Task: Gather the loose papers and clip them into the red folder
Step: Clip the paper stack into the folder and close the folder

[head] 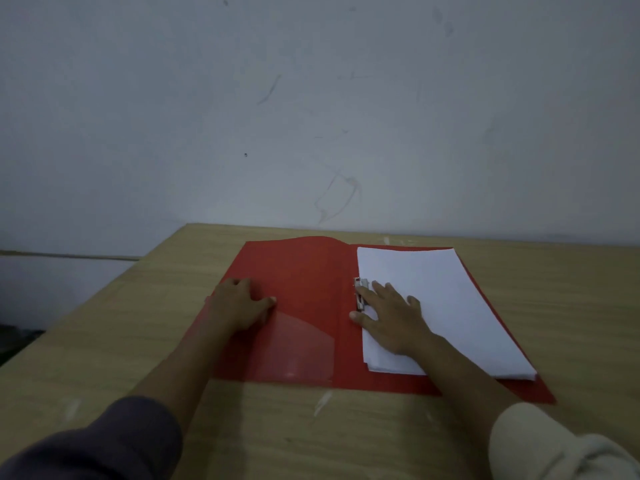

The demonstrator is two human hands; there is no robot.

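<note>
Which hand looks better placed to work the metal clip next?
Right, probably. The right hand lies on the papers with fingertips at the clip; the left hand rests on the folder, on its other flap, apart from the clip.

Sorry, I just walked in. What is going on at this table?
A person works at a wooden table. The red folder lies open on it. The left hand rests on the folder's left half, beside the clear pocket. The right hand presses flat on the white paper stack on the right half, reaching the metal clip by the spine. Whether the clip already holds the stack cannot be told.
</note>
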